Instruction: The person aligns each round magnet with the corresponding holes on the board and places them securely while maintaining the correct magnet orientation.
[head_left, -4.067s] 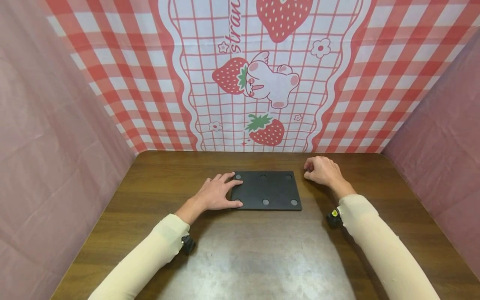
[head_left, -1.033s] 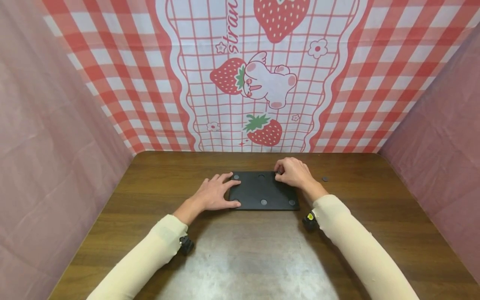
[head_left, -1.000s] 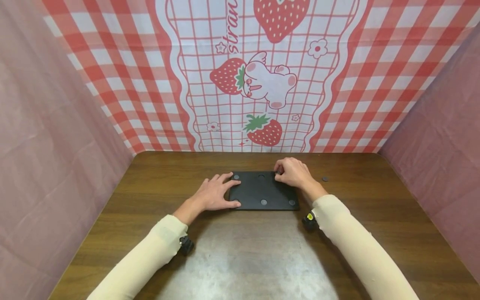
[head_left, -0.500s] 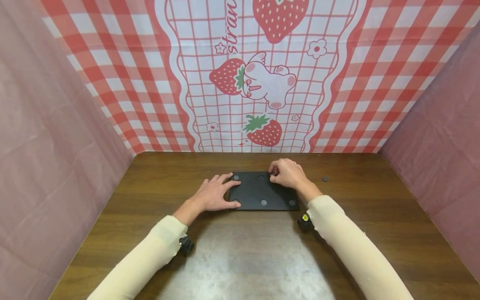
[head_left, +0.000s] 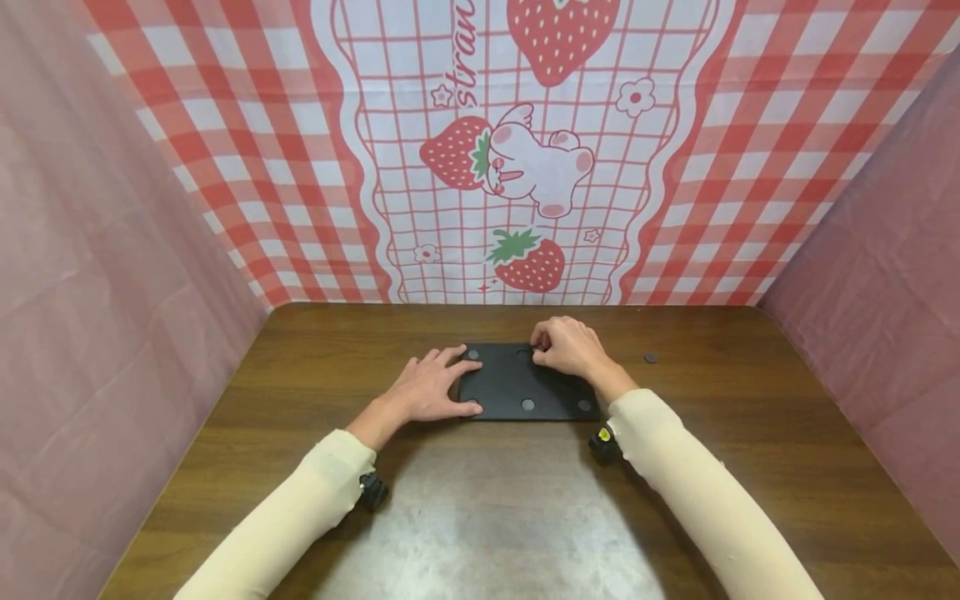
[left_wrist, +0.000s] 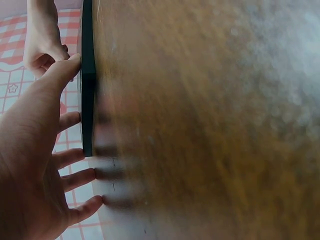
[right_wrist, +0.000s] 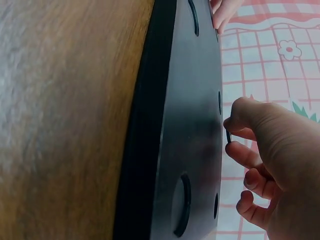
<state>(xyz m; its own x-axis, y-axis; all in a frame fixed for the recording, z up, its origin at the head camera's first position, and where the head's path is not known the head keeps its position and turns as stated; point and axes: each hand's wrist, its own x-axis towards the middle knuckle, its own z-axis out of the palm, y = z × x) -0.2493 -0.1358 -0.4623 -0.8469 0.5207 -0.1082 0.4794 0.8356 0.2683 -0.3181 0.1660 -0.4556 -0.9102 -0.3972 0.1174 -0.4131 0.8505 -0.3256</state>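
Note:
A flat black board (head_left: 498,383) with round recesses along its two long sides lies on the table. My left hand (head_left: 431,387) rests over its left end, fingers spread, thumb and fingertips touching the board. Over the far edge, near the far middle recess (head_left: 522,355), is my right hand (head_left: 572,346). Its thumb and index finger pinch a small thin dark disc (right_wrist: 228,136), seen edge-on just above the board in the right wrist view; the other fingers are loosely bent. Another dark disc (head_left: 650,358) lies on the table to the right. My right hand hides the far right recess in the head view.
The brown wooden table (head_left: 480,508) extends around the board on every side. A red-and-white strawberry cloth (head_left: 525,183) hangs behind it, and pink curtains (head_left: 112,250) (head_left: 877,233) close off both sides.
My right hand has come from the table at the right to above the board, drifting further left with the pinched disc. The loose disc has come into view. My left hand has stayed put.

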